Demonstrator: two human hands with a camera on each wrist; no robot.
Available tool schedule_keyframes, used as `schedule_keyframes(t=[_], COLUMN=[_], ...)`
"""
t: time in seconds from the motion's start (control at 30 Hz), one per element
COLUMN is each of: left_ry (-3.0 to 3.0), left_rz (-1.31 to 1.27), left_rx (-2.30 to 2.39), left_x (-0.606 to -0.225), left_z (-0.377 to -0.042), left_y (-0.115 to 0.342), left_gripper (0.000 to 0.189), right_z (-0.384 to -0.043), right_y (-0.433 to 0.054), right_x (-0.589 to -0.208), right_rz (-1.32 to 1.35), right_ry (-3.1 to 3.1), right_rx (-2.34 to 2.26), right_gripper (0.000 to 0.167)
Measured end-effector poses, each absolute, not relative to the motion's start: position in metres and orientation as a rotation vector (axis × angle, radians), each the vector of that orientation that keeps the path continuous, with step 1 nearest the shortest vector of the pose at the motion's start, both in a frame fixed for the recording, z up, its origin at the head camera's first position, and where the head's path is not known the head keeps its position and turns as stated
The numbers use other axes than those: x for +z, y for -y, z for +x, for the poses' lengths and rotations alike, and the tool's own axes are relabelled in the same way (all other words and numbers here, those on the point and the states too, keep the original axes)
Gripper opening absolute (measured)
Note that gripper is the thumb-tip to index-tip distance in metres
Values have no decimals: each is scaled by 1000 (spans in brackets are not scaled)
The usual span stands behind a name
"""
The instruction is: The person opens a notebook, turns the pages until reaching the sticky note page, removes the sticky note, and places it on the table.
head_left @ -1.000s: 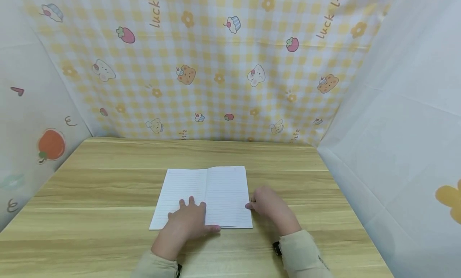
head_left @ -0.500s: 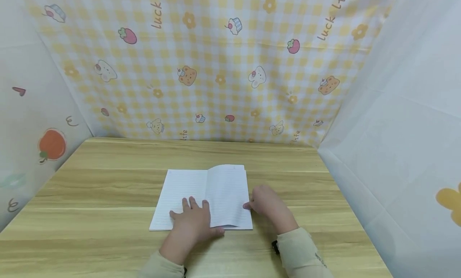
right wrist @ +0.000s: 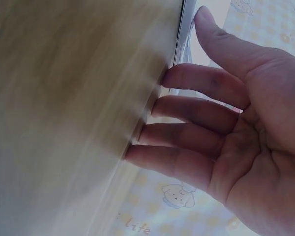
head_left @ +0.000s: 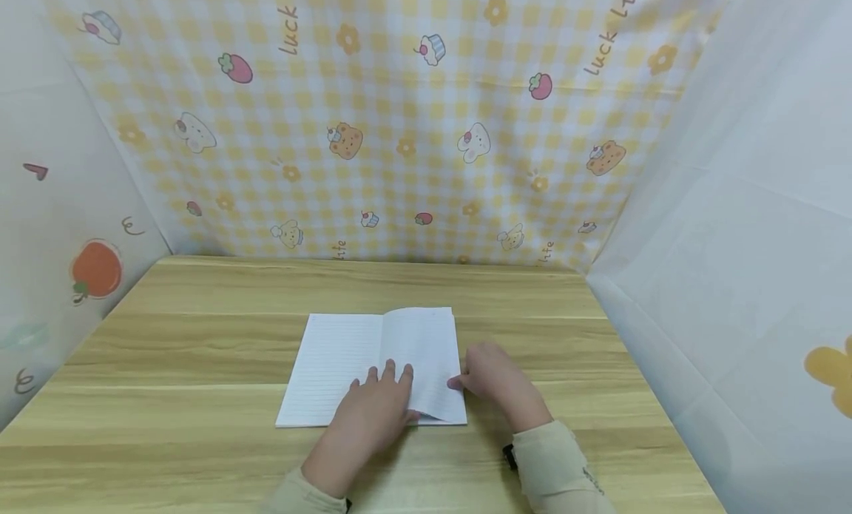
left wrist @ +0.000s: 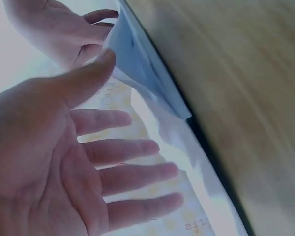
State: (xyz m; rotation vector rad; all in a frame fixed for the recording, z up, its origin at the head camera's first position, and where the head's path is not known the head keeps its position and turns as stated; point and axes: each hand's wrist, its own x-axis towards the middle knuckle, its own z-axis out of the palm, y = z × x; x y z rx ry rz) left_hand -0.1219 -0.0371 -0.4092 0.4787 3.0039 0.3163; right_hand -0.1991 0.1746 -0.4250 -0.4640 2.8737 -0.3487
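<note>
A white notebook (head_left: 336, 344) with lined pages lies open on the table. My left hand (head_left: 376, 410) reaches across its lower middle, fingers extended over the right-hand page (head_left: 429, 344). That page bows up near the spine, and its bottom edge is raised off the sheets below. In the left wrist view, the thumb of my left hand (left wrist: 88, 162) is right at the lifted page (left wrist: 142, 73). At the right edge, my right hand (head_left: 495, 381) holds the notebook, thumb on the page. In the right wrist view, the bent fingers (right wrist: 187, 105) rest their tips on the table beside the edge.
The wood-grain table (head_left: 200, 336) extends around the notebook on all sides. A yellow checked cloth (head_left: 399, 181) hangs behind it, with white sheets (head_left: 732, 225) at either side. Dark wrist straps (head_left: 510, 456) show under the beige sleeves (head_left: 559, 462).
My left hand has slid right, from the left page across the spine onto the right page. The right page has bowed up and its lower edge lifted. My right hand has barely moved.
</note>
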Motion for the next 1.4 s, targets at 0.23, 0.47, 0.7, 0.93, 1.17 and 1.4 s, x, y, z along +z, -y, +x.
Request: schedule_keyframes(t=[0.23, 0.47, 0.7, 0.93, 1.17, 1.4], left_ry=[-3114, -3114, -3163, -3170, -3066, -2976], left_rz=[679, 666, 615, 441, 126, -156], left_rx=[265, 241, 252, 528, 929, 857], left_x=[-405, -404, -403, -404, -396, -397], left_z=[-120, -119, -120, -127, -125, -110], left_y=[41, 40, 38, 38, 66, 113], left_gripper=[24, 47, 61, 9, 19, 33], right_z=[-201, -198, -195, -192, -191, -190], right_y=[-182, -183, -185, -193, -196, -193], right_x=[-428, -427, -424, -423, -422, -419], right_rz=[-520, -560, -524, -615, -678, -648], right_ry=[-2865, -2878, -2835, -2777, -2751, -2744], right_rx=[-354, -355, -466, -529, -492, -465], right_gripper=[67, 67, 62, 59, 64, 64])
